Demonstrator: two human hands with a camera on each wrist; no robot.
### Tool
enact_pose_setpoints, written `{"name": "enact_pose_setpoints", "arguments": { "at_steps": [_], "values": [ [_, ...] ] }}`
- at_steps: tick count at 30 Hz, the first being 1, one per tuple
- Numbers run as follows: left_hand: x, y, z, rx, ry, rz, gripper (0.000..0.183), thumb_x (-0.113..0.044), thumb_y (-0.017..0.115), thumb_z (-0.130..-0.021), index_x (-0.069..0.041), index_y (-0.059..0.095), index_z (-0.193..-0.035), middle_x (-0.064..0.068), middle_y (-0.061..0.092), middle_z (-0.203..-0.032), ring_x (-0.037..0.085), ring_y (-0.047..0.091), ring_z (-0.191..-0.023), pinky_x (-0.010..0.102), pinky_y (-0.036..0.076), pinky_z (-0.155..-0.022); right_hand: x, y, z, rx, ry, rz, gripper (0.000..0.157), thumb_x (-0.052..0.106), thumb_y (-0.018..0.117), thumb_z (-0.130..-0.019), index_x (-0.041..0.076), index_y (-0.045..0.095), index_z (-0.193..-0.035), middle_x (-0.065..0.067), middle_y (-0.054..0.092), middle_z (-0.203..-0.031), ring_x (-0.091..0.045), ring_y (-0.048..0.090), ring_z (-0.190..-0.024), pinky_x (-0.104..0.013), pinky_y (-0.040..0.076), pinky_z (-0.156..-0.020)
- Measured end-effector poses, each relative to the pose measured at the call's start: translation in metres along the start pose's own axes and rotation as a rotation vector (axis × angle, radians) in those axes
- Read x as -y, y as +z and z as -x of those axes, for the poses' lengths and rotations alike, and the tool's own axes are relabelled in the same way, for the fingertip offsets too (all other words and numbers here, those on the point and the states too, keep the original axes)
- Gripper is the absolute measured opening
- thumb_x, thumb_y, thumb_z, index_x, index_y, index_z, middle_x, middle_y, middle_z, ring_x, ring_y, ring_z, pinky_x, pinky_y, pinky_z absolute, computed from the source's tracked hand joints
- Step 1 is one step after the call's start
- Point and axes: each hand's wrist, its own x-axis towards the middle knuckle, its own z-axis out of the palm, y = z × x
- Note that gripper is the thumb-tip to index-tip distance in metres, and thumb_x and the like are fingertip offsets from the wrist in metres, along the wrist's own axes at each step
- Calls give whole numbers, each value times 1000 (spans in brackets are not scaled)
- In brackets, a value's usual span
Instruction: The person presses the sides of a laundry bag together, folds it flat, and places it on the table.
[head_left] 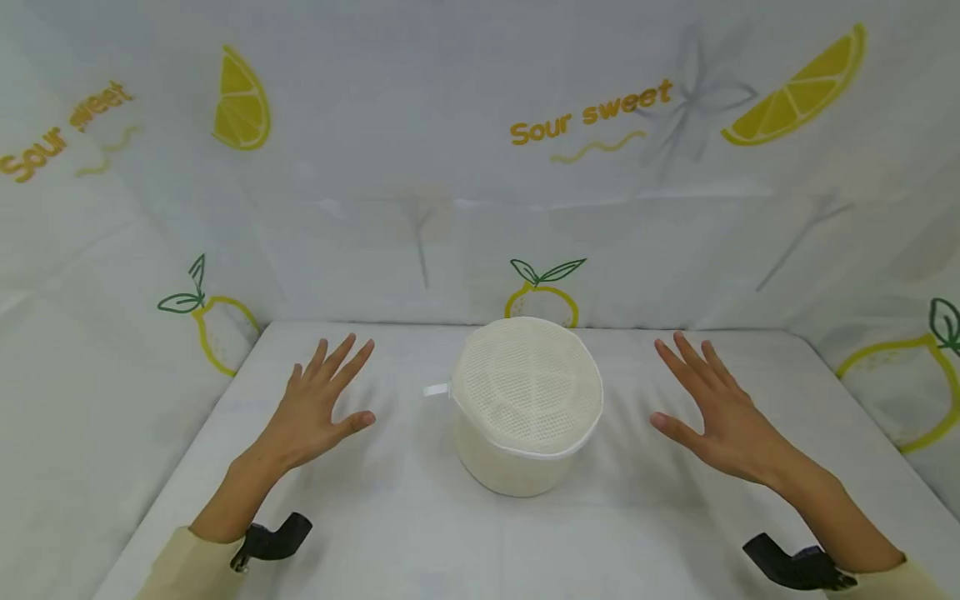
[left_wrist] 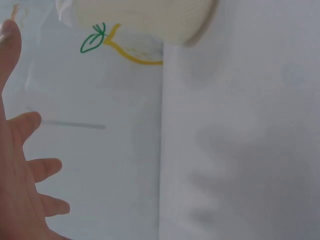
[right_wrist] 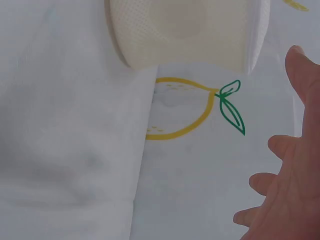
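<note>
A cream-white mesh laundry bag (head_left: 527,408), shaped like a short drum, stands on the white table between my hands. Its round top is netted, white piping runs round the rim, and a small white tab (head_left: 437,389) sticks out on the left. My left hand (head_left: 318,408) is held to the left of the bag with fingers spread and nothing in it. On the other side, my right hand (head_left: 723,417) is likewise spread and holds nothing. Both wrist views show part of the bag's side (left_wrist: 140,17) (right_wrist: 185,35) at the top, apart from the fingers.
The table (head_left: 495,542) is covered in white cloth. Behind it and at both sides hangs a pale curtain (head_left: 420,108) printed with lemons and "Sour sweet". A black wrist mount (head_left: 277,537) sits at the left cuff, and another black mount (head_left: 795,562) at the right.
</note>
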Motion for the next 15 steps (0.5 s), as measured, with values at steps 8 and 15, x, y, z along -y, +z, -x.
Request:
{"name": "enact_pose_setpoints", "arguments": {
  "at_steps": [8, 15],
  "values": [
    [-12, -4, -9, -74, 58, 94, 86, -74, 43, -85, -30, 19, -154, 10, 17, -158, 46, 6, -141, 77, 8, -96, 14, -1, -4, 5, -26, -102, 90, 31, 70, -87, 29, 11, -155, 0, -1, -160, -32, -10, -144, -84, 12, -84],
    [-24, -3, -13, -95, 83, 127, 89, -80, 34, -83, -29, 19, -154, 8, 16, -158, 45, 5, -141, 76, 7, -98, 24, 4, -8, 14, -63, -138, 90, 31, 70, -87, 27, 11, -155, -5, 1, -160, -34, -10, -143, -82, 12, -87]
  ]
}}
